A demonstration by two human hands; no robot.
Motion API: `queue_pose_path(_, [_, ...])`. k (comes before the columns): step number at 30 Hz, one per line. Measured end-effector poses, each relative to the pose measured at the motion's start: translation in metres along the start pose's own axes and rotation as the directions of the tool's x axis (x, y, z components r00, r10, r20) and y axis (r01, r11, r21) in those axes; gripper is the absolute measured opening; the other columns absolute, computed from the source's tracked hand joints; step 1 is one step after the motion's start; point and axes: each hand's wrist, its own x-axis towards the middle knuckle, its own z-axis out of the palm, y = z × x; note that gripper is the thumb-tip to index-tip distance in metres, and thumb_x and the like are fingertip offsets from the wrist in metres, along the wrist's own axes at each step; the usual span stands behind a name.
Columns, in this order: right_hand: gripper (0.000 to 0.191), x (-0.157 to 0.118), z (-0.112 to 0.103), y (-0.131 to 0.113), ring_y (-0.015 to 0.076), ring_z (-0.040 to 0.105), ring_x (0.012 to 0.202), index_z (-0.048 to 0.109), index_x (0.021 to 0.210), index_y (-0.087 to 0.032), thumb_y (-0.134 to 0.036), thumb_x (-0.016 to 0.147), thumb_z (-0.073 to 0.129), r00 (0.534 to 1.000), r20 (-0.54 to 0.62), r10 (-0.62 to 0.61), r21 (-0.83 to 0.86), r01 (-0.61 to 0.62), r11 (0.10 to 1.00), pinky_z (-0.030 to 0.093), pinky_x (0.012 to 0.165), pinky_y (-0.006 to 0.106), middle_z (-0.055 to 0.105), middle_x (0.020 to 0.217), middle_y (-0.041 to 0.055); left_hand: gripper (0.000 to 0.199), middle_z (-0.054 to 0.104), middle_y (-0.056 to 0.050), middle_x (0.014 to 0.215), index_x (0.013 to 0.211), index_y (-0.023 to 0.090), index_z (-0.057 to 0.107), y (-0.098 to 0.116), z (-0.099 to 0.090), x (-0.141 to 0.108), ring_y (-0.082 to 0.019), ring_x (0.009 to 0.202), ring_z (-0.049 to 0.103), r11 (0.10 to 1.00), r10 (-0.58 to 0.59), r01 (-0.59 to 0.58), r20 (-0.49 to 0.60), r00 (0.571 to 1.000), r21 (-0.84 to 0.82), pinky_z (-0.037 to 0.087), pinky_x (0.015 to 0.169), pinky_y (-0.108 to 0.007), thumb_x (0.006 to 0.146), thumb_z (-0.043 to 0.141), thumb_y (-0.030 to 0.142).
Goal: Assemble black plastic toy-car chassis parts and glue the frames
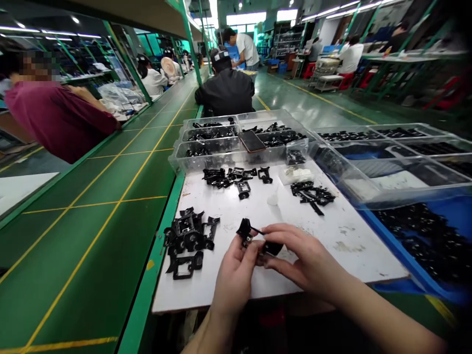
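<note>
While our left hand [235,273] grips one side of a black plastic part [273,248], our right hand [308,255] pinches its other side above the white board [365,268].

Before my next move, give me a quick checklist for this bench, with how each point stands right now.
1. Both hands on the part: ok. The left hand and right hand both hold the black part.
2. Held part's fit: cannot tell. Fingers cover much of it.
3. Black frames beyond the left hand lie singly: not ok. Most overlap in a heap.
4. Slender black pieces apart from those frames: ok. They lie toward the right side of the white board.
5. Phone away from parts: not ok. It rests on the clear tray, among compartments of black pieces.
</note>
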Motion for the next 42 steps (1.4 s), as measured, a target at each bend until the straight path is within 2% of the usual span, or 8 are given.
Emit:
queue_pose_path(2, [0.036, -0.008, -0.018, 0.023, 0.0244, 0.075, 0.108, 0.063, 0.134, -0.026, -0.044, 0.103, 0.066, 0.972, -0.092, 0.215, -0.114, -0.225, 0.968, 0.064, 0.085, 0.036, 0.074, 0.130, 0.0114, 0.051, 0.081, -0.012, 0.104, 0.126, 0.013, 0.063, 0.012, 0.006, 0.035, -0.023, 0.081, 0.081, 0.998, 0.044, -0.046, 0.031, 0.999, 0.044, 0.067, 0.076, -0.035, 0.099, 0.074, 0.055])
queue_pose_path(5, [0.034, -0.020, -0.042, 0.071, 0.0263, 0.072, 0.088, 0.067, 0.124, -0.021, -0.044, 0.100, 0.060, 0.797, -0.260, 0.545, -0.293, -0.603, 0.742, 0.060, 0.084, 0.044, 0.074, 0.117, 0.0133, 0.050, 0.080, -0.009, 0.100, 0.124, 0.013, 0.066, 0.029, 0.007, 0.089, -0.020, 0.082, 0.079, 0.989, 0.128, -0.131, 0.043, 0.991, 0.066, 0.065, 0.079, -0.032, 0.096, 0.078, 0.054])
queue_pose_path(11, [0.033, -0.027, -0.047, 0.144, 0.0347, 0.071, 0.109, 0.069, 0.116, -0.018, -0.040, 0.094, 0.060, 0.684, -0.255, 0.683, -0.384, -0.720, 0.578, 0.055, 0.097, 0.048, 0.074, 0.119, 0.0162, 0.054, 0.081, -0.006, 0.094, 0.135, 0.013, 0.066, 0.016, 0.005, 0.130, -0.018, 0.076, 0.077, 0.987, 0.144, -0.147, 0.044, 0.989, 0.071, 0.066, 0.079, -0.033, 0.097, 0.078, 0.050])
queue_pose_path(20, [0.050, -0.040, -0.091, 0.105, 0.0233, 0.067, 0.068, 0.070, 0.130, -0.021, -0.055, 0.094, 0.065, 0.549, 0.006, 0.836, -0.147, -0.826, 0.544, 0.052, 0.063, 0.036, 0.072, 0.081, 0.0046, 0.049, 0.086, -0.010, 0.111, 0.143, 0.019, 0.067, 0.006, 0.006, 0.105, -0.022, 0.105, 0.081, 0.990, 0.048, -0.081, 0.267, 0.962, 0.113, 0.067, 0.098, -0.035, 0.103, 0.073, 0.046])
queue_pose_path(25, [0.023, 0.017, -0.078, 0.080, 0.0187, 0.068, 0.080, 0.066, 0.115, -0.028, -0.042, 0.098, 0.072, 0.771, 0.143, 0.620, 0.444, -0.610, 0.656, 0.058, 0.074, 0.032, 0.074, 0.092, 0.0019, 0.052, 0.083, -0.008, 0.106, 0.143, 0.016, 0.062, 0.006, 0.010, 0.106, -0.011, 0.066, 0.073, 1.000, 0.011, -0.007, 0.253, 0.967, -0.016, 0.067, 0.065, -0.024, 0.098, 0.080, 0.036])
queue_pose_path(29, [0.007, 0.061, -0.033, 0.061, 0.0115, 0.061, 0.071, 0.064, 0.097, -0.027, -0.023, 0.094, 0.068, 0.925, -0.037, 0.378, 0.318, -0.347, 0.882, 0.051, 0.063, 0.023, 0.065, 0.083, -0.0036, 0.048, 0.080, -0.005, 0.101, 0.139, 0.019, 0.065, 0.005, 0.009, 0.104, -0.013, 0.073, 0.073, 0.995, 0.078, -0.089, 0.174, 0.982, 0.054, 0.066, 0.066, -0.025, 0.096, 0.081, 0.033])
queue_pose_path(36, [0.005, 0.055, 0.005, 0.061, 0.0067, 0.054, 0.058, 0.069, 0.089, -0.022, -0.021, 0.093, 0.071, 0.954, -0.108, 0.279, 0.121, -0.266, 0.956, 0.044, 0.055, 0.021, 0.058, 0.067, -0.0072, 0.035, 0.073, 0.003, 0.075, 0.124, 0.024, 0.065, 0.002, 0.011, 0.098, -0.011, 0.068, 0.071, 0.965, 0.083, -0.112, 0.130, 0.988, 0.235, 0.055, 0.063, -0.018, 0.094, 0.081, 0.022])
queue_pose_path(42, [0.013, 0.053, 0.001, 0.062, 0.0038, 0.055, 0.059, 0.069, 0.080, -0.019, -0.013, 0.090, 0.069, 0.965, -0.066, 0.253, 0.148, -0.241, 0.959, 0.042, 0.056, 0.018, 0.062, 0.067, -0.0064, 0.049, 0.079, -0.002, 0.120, 0.123, 0.030, 0.055, -0.002, 0.017, 0.097, -0.013, 0.085, 0.083, 0.979, 0.102, -0.126, 0.153, 0.983, 0.157, 0.064, 0.079, -0.020, 0.089, 0.082, 0.006])
